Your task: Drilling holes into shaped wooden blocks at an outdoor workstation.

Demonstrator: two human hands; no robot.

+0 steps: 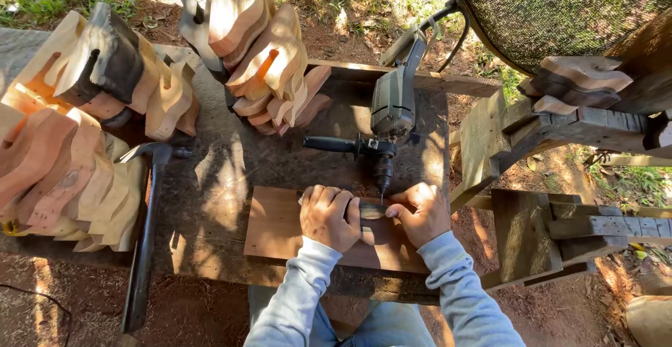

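Both hands, left hand [329, 217] and right hand [422, 212], pinch a small wooden piece [372, 212] between closed fingertips, right under the drill bit [382, 194].

The small dark piece [372, 212] under the drill bit is mostly covered by the left hand [330, 215] and right hand [420, 212], so its shape can't be made out. The bit's tip is too small to see. The hammer [145, 235] handle runs off the near edge. The net [560, 11] far right is cropped, and the left wood stack [63, 172] too.
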